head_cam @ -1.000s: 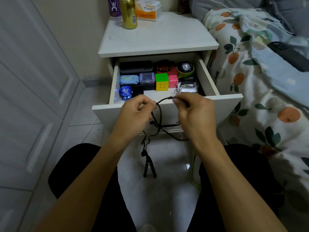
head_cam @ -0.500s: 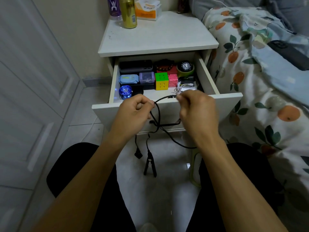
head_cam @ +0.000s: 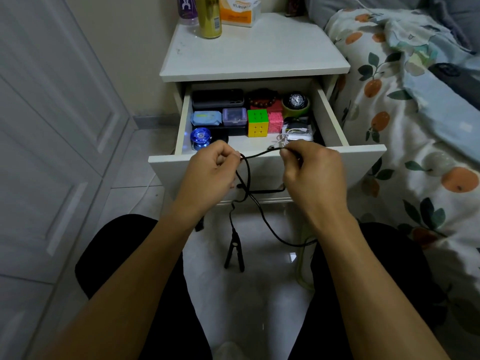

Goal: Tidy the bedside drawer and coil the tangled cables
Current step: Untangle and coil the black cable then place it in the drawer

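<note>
No legible text anywhere.

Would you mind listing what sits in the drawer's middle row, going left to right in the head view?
Blue wipes pack → clear purple box → puzzle cube → pink box.

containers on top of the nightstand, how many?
3, all along the back edge: purple bottle far left, gold can beside it, orange tissue box right of that. A dark item further right is cropped, unclear.
</note>
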A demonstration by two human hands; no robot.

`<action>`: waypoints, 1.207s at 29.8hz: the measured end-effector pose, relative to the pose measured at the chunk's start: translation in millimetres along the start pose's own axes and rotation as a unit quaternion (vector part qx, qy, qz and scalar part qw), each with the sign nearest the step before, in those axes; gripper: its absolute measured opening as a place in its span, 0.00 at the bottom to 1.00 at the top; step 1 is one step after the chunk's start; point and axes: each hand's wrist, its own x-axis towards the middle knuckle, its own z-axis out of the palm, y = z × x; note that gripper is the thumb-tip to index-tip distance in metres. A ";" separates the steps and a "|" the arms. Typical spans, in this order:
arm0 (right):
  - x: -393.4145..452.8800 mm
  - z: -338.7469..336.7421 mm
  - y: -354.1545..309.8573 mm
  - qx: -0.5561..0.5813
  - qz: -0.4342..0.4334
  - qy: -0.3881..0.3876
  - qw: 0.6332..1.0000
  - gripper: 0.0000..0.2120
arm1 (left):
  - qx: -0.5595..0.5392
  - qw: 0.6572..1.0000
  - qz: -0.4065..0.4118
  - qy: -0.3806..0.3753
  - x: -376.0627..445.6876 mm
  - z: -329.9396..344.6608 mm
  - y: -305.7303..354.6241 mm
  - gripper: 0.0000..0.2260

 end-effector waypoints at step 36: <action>-3.8 -10.4 -8.0 0.361 0.110 -0.040 0.925 0.13 | 0.131 0.981 -0.132 0.052 6.9 -13.3 -22.6 0.15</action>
